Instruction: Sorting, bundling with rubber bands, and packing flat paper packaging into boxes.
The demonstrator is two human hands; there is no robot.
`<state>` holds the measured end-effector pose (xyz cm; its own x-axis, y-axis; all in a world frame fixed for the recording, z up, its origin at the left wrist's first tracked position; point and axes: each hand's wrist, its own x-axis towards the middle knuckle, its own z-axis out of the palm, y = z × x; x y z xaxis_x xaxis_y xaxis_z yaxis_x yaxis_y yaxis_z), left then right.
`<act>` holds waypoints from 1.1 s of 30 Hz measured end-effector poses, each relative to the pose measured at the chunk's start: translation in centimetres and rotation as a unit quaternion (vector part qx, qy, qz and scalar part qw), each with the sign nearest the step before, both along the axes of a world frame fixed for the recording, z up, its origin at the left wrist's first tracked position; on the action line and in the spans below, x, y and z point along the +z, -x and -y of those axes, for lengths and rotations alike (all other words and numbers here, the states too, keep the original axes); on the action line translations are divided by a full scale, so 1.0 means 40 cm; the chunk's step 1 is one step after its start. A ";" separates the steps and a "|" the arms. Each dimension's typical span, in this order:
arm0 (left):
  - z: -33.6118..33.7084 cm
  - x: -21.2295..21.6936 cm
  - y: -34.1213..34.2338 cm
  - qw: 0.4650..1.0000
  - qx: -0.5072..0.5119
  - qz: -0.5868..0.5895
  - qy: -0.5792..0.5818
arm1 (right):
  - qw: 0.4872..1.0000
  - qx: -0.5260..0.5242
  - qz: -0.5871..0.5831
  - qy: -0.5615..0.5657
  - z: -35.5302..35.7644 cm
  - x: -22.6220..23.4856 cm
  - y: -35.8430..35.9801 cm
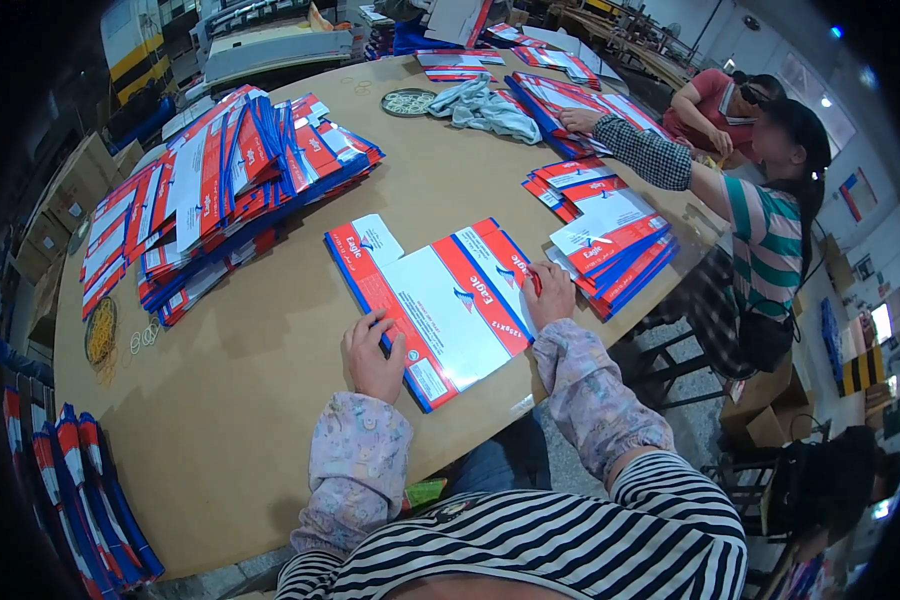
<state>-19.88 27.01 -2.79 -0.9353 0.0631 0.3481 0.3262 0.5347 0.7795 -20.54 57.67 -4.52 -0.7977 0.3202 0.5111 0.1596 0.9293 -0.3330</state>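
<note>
Two hands at work on one flat red, white and blue printed bag (pixel 440 300), lying near the front edge of the round tan surface (pixel 270 400). Left hand (pixel 372 357) resting on the bag's lower left edge, fingers curled down and pressed on it, thumb tucked. Right hand (pixel 550 293) at the bag's right edge, fingers drawn together and pinching something small and red against it; exactly what, cannot tell. Patterned sleeve covers on both forearms. Far to the left, a big slumped heap of the same bags (pixel 220 190), well apart from the hands. Just right of the right hand, a smaller stack of bags (pixel 610 240). Farther back, a crumpled grey cloth (pixel 485 108) beside a round tin of rubber bands (pixel 408 102). Across the surface, another person's hand (pixel 578 120) on a further stack (pixel 570 100), checked sleeve above it.
</note>
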 end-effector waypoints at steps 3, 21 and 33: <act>0.002 -0.003 0.001 1.000 -0.003 -0.006 -0.001 | 1.000 -0.001 -0.002 -0.001 0.001 -0.001 0.000; 0.007 -0.003 0.001 1.000 -0.007 -0.008 -0.008 | 1.000 0.000 0.011 0.006 0.006 0.003 -0.002; -0.022 -0.003 0.002 1.000 0.001 0.000 -0.004 | 1.000 0.000 -0.006 -0.002 -0.020 0.004 -0.005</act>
<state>-19.95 27.89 -2.90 -0.9353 0.0577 0.3491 0.3251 0.5297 0.7834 -20.35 58.49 -4.36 -0.7921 0.3173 0.5215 0.1550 0.9308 -0.3310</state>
